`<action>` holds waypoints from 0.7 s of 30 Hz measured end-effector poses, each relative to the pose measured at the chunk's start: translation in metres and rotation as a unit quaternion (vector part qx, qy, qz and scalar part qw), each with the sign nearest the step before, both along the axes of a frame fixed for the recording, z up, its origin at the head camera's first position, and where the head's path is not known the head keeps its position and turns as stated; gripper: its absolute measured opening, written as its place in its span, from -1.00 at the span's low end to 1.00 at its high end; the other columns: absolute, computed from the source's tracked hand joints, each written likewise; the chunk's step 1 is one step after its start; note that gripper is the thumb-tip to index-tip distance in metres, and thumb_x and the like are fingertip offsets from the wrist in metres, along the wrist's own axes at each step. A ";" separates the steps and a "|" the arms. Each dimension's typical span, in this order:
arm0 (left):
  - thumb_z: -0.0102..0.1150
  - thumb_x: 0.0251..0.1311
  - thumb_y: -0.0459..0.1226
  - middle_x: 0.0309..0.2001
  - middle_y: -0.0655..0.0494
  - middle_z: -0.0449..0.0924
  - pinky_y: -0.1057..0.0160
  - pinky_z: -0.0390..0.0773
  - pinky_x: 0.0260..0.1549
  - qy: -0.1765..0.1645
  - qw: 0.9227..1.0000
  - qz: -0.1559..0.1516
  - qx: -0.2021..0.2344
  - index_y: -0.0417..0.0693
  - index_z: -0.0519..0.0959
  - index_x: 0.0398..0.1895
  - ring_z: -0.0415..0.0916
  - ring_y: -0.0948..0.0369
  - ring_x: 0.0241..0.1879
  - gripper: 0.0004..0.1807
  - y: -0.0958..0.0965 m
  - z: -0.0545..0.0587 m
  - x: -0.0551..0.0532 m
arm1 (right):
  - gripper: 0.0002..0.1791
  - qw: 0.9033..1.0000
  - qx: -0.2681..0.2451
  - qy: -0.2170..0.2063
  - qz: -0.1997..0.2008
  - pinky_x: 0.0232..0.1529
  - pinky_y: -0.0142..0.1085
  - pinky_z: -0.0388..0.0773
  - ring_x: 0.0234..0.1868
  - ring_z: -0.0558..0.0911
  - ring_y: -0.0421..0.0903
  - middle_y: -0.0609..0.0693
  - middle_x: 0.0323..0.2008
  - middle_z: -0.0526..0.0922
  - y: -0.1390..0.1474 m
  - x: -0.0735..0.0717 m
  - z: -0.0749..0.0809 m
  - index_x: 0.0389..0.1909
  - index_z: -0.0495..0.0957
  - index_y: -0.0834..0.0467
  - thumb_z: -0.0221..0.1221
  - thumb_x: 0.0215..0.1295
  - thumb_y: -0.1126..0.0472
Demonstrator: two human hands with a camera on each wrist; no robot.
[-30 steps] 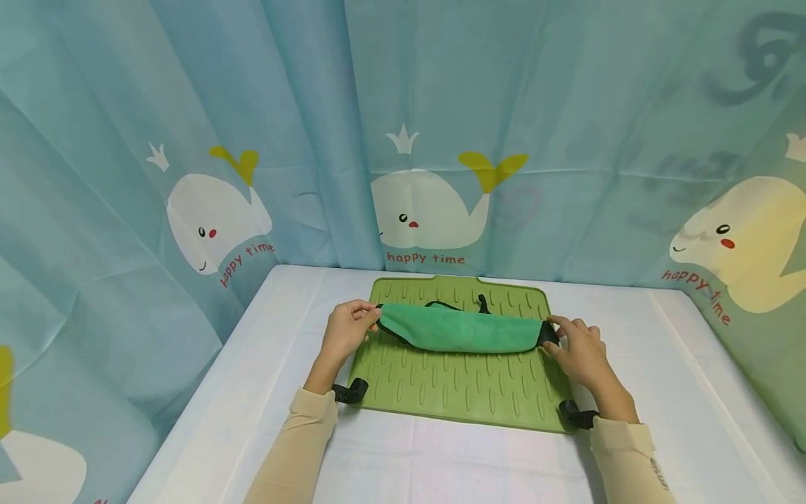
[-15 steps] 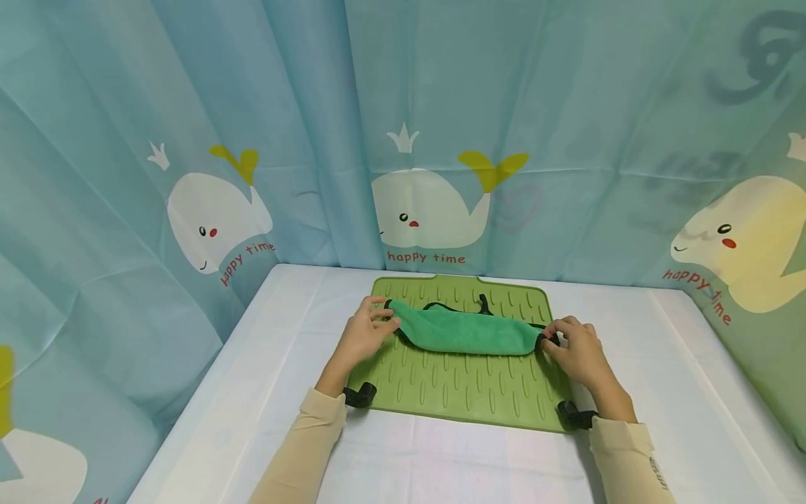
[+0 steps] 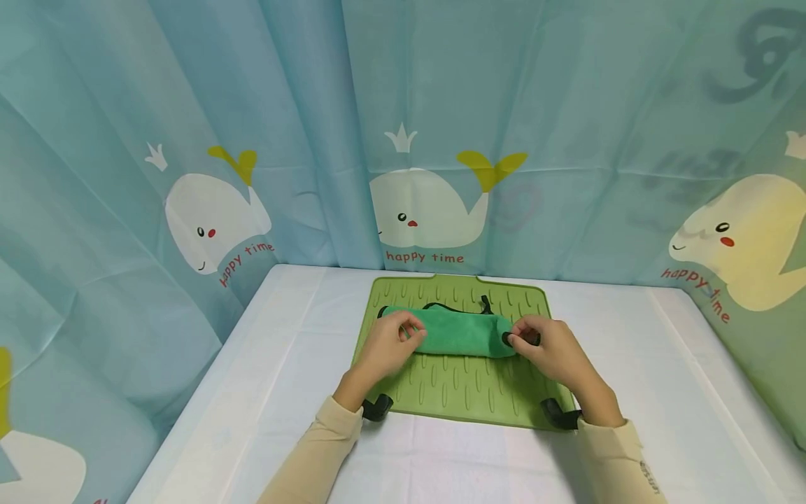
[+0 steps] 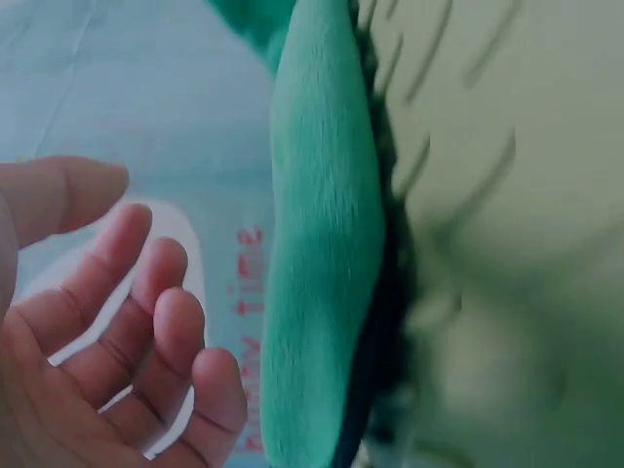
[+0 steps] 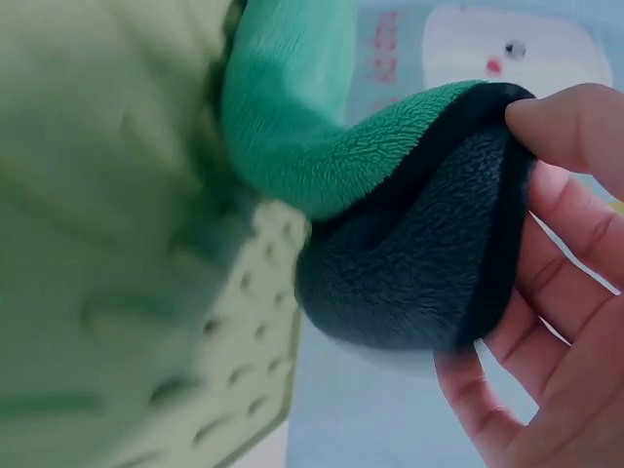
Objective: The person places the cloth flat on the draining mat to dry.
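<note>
A plush green towel (image 3: 460, 332) with black edging lies folded into a long strip on a green ribbed mat (image 3: 441, 400). My right hand (image 3: 557, 353) pinches the strip's right end, which is raised and bent inward. In the right wrist view, thumb and fingers grip the black-trimmed edge, and the towel's dark grey side (image 5: 419, 253) shows. My left hand (image 3: 385, 350) hovers over the left part of the towel and covers some of it. Its fingers are loosely bent with nothing between them, apart from the cloth in the left wrist view.
A black loop (image 3: 485, 304) sticks out from the towel's far edge. Under the mat is a table with a white cloth (image 3: 302, 308). Blue whale-print curtains (image 3: 541, 91) stand behind and at both sides. Black devices (image 3: 376, 408) sit at both wrists.
The right hand has moved left, bringing the towel's right end inward. The left hand has let go of the left end and moved right and nearer, over the strip.
</note>
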State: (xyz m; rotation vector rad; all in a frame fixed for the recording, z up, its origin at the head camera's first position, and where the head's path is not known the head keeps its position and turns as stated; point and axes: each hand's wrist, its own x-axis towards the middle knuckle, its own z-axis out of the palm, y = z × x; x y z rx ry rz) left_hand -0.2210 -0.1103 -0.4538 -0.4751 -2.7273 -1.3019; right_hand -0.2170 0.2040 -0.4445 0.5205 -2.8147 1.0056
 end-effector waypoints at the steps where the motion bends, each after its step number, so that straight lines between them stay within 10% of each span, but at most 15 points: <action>1: 0.28 0.39 -0.18 -0.32 0.19 0.61 0.33 0.47 -0.41 0.002 1.000 -0.011 0.001 0.05 0.68 -0.18 0.42 0.30 -0.45 -0.92 0.004 0.000 0.002 | -0.93 1.000 -0.002 0.004 0.008 -0.32 -0.33 0.49 -0.38 0.54 -0.27 -0.16 -0.42 0.64 -0.005 0.002 0.001 -0.32 0.64 0.03 0.30 0.37 0.24; 10: 0.34 0.34 -0.09 -0.30 0.21 0.61 0.38 0.48 -0.34 0.011 0.995 -0.097 0.019 -0.02 0.72 -0.10 0.42 0.33 -0.40 -0.77 0.038 -0.001 0.019 | -0.93 0.997 -0.032 0.036 0.065 -0.37 -0.38 0.53 -0.41 0.54 -0.36 -0.21 -0.43 0.64 -0.035 0.013 0.010 -0.32 0.65 0.03 0.32 0.36 0.26; 21: 0.29 0.38 -0.05 -0.23 0.18 0.65 0.44 0.53 -0.30 0.033 0.995 -0.087 0.034 0.02 0.69 -0.09 0.52 0.34 -0.32 -0.76 0.058 -0.007 0.029 | -0.95 0.989 -0.068 -0.007 0.134 -0.38 -0.35 0.51 -0.43 0.50 -0.32 -0.03 -0.39 0.69 -0.043 0.018 0.013 -0.27 0.64 -0.01 0.26 0.44 0.17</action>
